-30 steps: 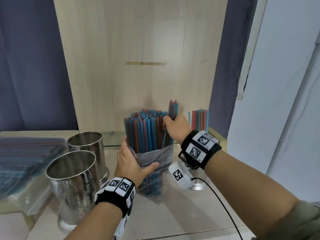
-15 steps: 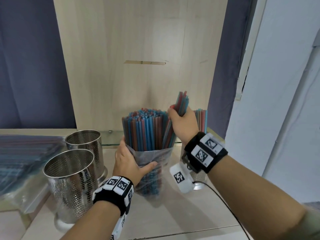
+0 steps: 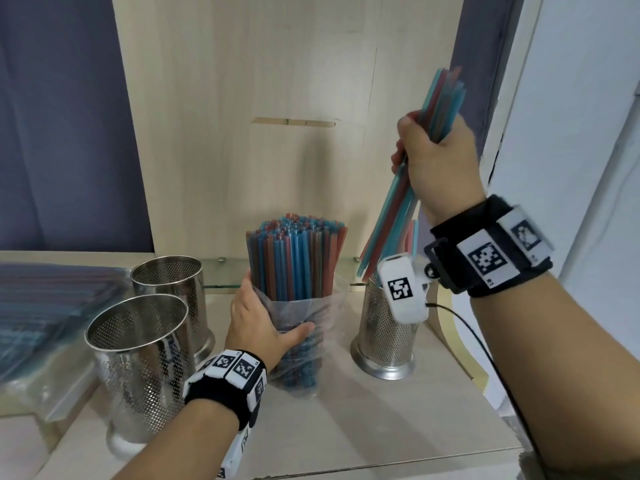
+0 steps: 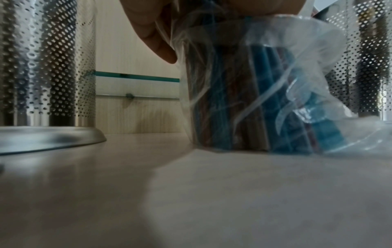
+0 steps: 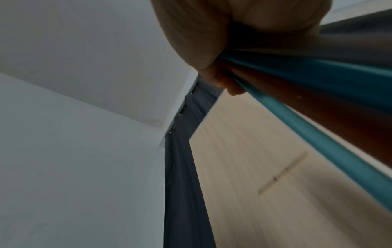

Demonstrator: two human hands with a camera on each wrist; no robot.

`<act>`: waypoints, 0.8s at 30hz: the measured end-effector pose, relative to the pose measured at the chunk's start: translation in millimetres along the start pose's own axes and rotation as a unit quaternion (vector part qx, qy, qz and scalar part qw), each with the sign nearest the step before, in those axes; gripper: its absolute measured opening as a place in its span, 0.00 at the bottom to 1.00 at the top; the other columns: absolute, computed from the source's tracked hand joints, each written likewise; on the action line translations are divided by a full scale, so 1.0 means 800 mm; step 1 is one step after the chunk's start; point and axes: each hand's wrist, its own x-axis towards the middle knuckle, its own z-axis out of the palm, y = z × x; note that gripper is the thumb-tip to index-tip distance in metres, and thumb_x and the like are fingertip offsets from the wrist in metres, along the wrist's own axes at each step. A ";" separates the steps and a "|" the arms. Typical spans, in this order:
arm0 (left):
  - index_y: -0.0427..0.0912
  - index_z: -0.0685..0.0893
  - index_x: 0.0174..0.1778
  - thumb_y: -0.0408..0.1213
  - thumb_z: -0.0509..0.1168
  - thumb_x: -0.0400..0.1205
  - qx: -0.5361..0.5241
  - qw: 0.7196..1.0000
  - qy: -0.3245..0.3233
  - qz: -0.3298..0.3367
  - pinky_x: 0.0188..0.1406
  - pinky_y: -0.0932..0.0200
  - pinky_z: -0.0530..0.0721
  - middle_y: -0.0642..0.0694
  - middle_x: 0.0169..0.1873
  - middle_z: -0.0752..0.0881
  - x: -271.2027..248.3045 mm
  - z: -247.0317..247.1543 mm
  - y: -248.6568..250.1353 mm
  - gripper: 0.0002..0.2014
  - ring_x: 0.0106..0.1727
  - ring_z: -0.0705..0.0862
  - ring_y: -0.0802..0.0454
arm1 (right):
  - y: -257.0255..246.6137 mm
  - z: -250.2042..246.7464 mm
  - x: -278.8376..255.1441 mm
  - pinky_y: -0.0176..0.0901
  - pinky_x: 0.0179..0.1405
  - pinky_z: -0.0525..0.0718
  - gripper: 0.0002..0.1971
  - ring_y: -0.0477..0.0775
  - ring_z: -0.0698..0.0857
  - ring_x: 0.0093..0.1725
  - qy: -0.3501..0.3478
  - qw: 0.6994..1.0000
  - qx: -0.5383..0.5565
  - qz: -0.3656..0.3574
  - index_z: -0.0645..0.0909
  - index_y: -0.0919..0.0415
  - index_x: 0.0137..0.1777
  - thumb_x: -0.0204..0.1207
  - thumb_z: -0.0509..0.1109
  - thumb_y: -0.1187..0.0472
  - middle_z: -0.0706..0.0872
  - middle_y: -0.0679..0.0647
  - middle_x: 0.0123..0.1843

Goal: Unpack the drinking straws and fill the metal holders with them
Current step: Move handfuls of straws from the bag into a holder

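Head view: right hand (image 3: 438, 157) grips a raised straw bunch (image 3: 398, 206) above the right holder (image 3: 384, 334). Left hand (image 3: 259, 323) grips the bagged straws (image 3: 294, 258) upright on the surface (image 3: 363, 420).

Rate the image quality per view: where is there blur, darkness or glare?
Head view: mostly sharp and evenly lit, but the handful of blue and red plastic straws in the right hand is motion-smeared, and the nearest perforated steel holder shows bright reflections. Left wrist view: dim, soft-focused, the clear plastic bag hazy. Right wrist view: dark, streaked with motion blur.
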 end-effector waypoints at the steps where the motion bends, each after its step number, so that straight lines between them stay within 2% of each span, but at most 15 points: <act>1: 0.40 0.47 0.83 0.57 0.84 0.57 0.000 1.000 0.001 0.000 0.76 0.50 0.68 0.40 0.77 0.67 0.000 0.000 0.000 0.67 0.79 0.65 0.43 | 0.010 0.003 -0.008 0.39 0.29 0.80 0.04 0.46 0.80 0.27 -0.008 1.000 -0.018 0.010 0.76 0.64 0.50 0.83 0.66 0.63 0.79 0.52 0.33; 4: 0.39 0.47 0.83 0.57 0.84 0.57 0.001 1.000 0.006 0.000 0.75 0.50 0.69 0.40 0.76 0.67 -0.001 0.000 0.000 0.67 0.78 0.66 0.43 | 0.045 0.004 -0.049 0.39 0.32 0.79 0.04 0.45 0.81 0.28 -0.057 0.992 -0.098 0.055 0.78 0.61 0.53 0.83 0.68 0.61 0.81 0.49 0.34; 7: 0.39 0.46 0.83 0.57 0.84 0.58 0.003 1.000 0.003 0.001 0.76 0.50 0.68 0.40 0.77 0.67 0.000 -0.001 0.001 0.67 0.79 0.65 0.44 | 0.066 -0.009 -0.097 0.41 0.35 0.80 0.07 0.47 0.80 0.32 -0.174 0.964 -0.186 0.080 0.80 0.59 0.56 0.82 0.70 0.58 0.81 0.49 0.35; 9: 0.39 0.46 0.83 0.57 0.83 0.58 0.002 1.000 0.001 0.002 0.77 0.51 0.67 0.40 0.77 0.66 -0.001 -0.001 0.001 0.68 0.79 0.64 0.44 | 0.069 -0.010 -0.124 0.46 0.36 0.83 0.07 0.50 0.79 0.31 -0.247 0.942 -0.199 0.108 0.78 0.59 0.54 0.81 0.71 0.57 0.78 0.51 0.35; 10: 0.39 0.45 0.83 0.58 0.83 0.58 0.003 1.000 -0.001 0.004 0.77 0.51 0.67 0.40 0.77 0.66 -0.001 -0.001 0.001 0.68 0.79 0.64 0.44 | 0.071 -0.007 -0.134 0.46 0.34 0.83 0.07 0.49 0.78 0.31 -0.272 0.936 -0.188 0.120 0.77 0.58 0.52 0.81 0.71 0.57 0.77 0.51 0.34; 11: 0.39 0.45 0.83 0.58 0.83 0.59 0.005 1.000 -0.003 0.005 0.76 0.50 0.68 0.40 0.77 0.66 -0.002 -0.001 0.001 0.68 0.79 0.64 0.44 | 0.074 -0.002 -0.140 0.41 0.32 0.81 0.07 0.47 0.78 0.31 -0.287 0.931 -0.184 0.129 0.75 0.55 0.50 0.81 0.72 0.57 0.77 0.48 0.35; 12: 0.38 0.45 0.83 0.59 0.82 0.58 0.008 1.000 -0.004 0.007 0.76 0.50 0.68 0.39 0.77 0.66 -0.002 -0.001 0.000 0.68 0.79 0.64 0.43 | 0.079 0.004 -0.145 0.35 0.33 0.78 0.08 0.44 0.78 0.33 -0.293 0.928 -0.186 0.135 0.74 0.54 0.52 0.81 0.72 0.56 0.77 0.45 0.36; 14: 0.37 0.46 0.83 0.59 0.82 0.58 0.012 1.000 0.000 0.010 0.76 0.49 0.69 0.39 0.77 0.66 -0.003 -0.001 0.000 0.68 0.78 0.65 0.43 | 0.092 0.019 -0.147 0.29 0.38 0.75 0.17 0.38 0.79 0.39 -0.279 0.930 -0.181 0.154 0.73 0.56 0.64 0.79 0.74 0.56 0.78 0.41 0.42; 15: 0.36 0.47 0.83 0.59 0.82 0.59 0.012 1.000 0.002 0.012 0.76 0.49 0.69 0.39 0.77 0.66 -0.003 0.000 0.000 0.67 0.78 0.65 0.43 | 0.099 0.026 -0.147 0.29 0.43 0.77 0.23 0.38 0.81 0.43 -0.265 0.934 -0.171 0.169 0.71 0.58 0.69 0.79 0.75 0.56 0.80 0.40 0.46; 17: 0.36 0.47 0.83 0.58 0.83 0.59 0.011 1.000 0.001 0.013 0.75 0.50 0.69 0.39 0.77 0.66 -0.003 0.000 0.001 0.67 0.79 0.64 0.43 | 0.111 0.040 -0.143 0.36 0.51 0.79 0.28 0.44 0.82 0.52 -0.236 0.937 -0.163 0.201 0.71 0.60 0.73 0.77 0.77 0.54 0.82 0.44 0.52; 19: 0.37 0.46 0.83 0.57 0.83 0.59 0.010 1.000 0.002 0.015 0.75 0.51 0.69 0.39 0.78 0.66 -0.003 0.001 -0.001 0.67 0.79 0.64 0.43 | 0.123 0.054 -0.135 0.38 0.47 0.80 0.25 0.48 0.84 0.49 -0.211 0.936 -0.183 0.216 0.76 0.61 0.66 0.75 0.78 0.51 0.85 0.49 0.51; 20: 0.37 0.46 0.83 0.57 0.83 0.59 0.010 1.000 0.003 0.016 0.75 0.51 0.69 0.39 0.77 0.66 -0.003 0.001 -0.002 0.67 0.79 0.64 0.43 | 0.128 0.059 -0.129 0.38 0.39 0.79 0.21 0.49 0.83 0.42 -0.199 0.933 -0.203 0.222 0.78 0.62 0.57 0.74 0.78 0.49 0.85 0.51 0.45; 21: 0.38 0.46 0.83 0.57 0.83 0.59 0.009 1.000 0.006 0.019 0.75 0.52 0.69 0.40 0.77 0.66 -0.003 0.001 -0.002 0.67 0.78 0.65 0.44 | 0.130 0.063 -0.123 0.36 0.30 0.75 0.19 0.49 0.80 0.33 -0.188 0.930 -0.222 0.226 0.76 0.60 0.44 0.73 0.79 0.47 0.81 0.52 0.36; 22: 0.38 0.47 0.83 0.56 0.83 0.59 0.008 1.000 0.008 0.021 0.74 0.52 0.70 0.40 0.76 0.67 -0.002 0.002 -0.003 0.67 0.78 0.65 0.44 | 0.131 0.065 -0.119 0.36 0.23 0.70 0.22 0.48 0.75 0.27 -0.181 0.927 -0.233 0.230 0.69 0.56 0.36 0.73 0.79 0.45 0.76 0.51 0.29; 24: 0.38 0.47 0.83 0.56 0.83 0.59 0.010 1.000 0.007 0.024 0.74 0.52 0.70 0.40 0.76 0.67 -0.001 0.001 -0.004 0.66 0.78 0.66 0.44 | 0.133 0.068 -0.112 0.36 0.18 0.65 0.28 0.48 0.69 0.21 -0.169 0.926 -0.236 0.240 0.61 0.53 0.30 0.71 0.80 0.45 0.70 0.50 0.24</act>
